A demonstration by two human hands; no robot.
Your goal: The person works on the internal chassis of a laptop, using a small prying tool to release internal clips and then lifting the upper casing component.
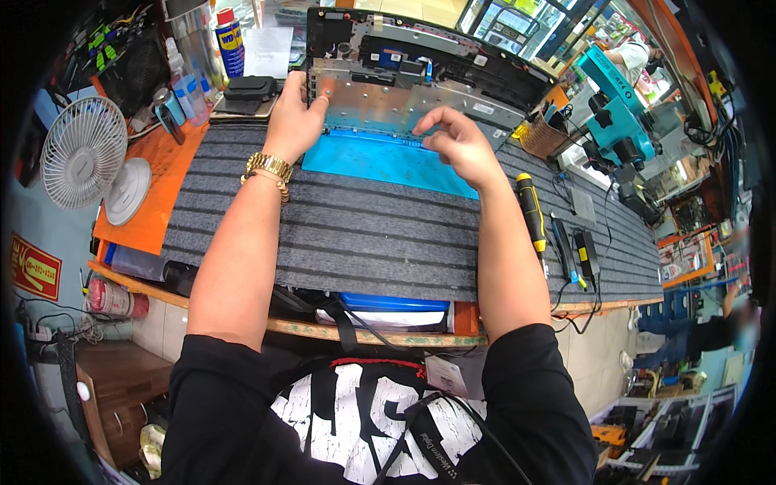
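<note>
A laptop's top case (444,61) stands tilted up, its inner side toward me, with a bare metal plate (364,103) across its lower part. My left hand (296,117) grips the left edge of this case, thumb on the metal plate and fingers behind, partly hidden. Close to the plate's lower edge is my right hand (462,147), its fingers curled toward the thumb. Whatever lies between those fingertips, if anything, is too small to make out. A bright blue mat (376,166) lies beneath the case.
Right of my right forearm lie a yellow-and-black screwdriver (529,212), a pen-like tool (563,242) and a black adapter (587,255). A teal microscope (618,121) and woven basket (543,136) stand beyond. At left are a white fan (83,153), bottles (186,85) and a spray can (229,44).
</note>
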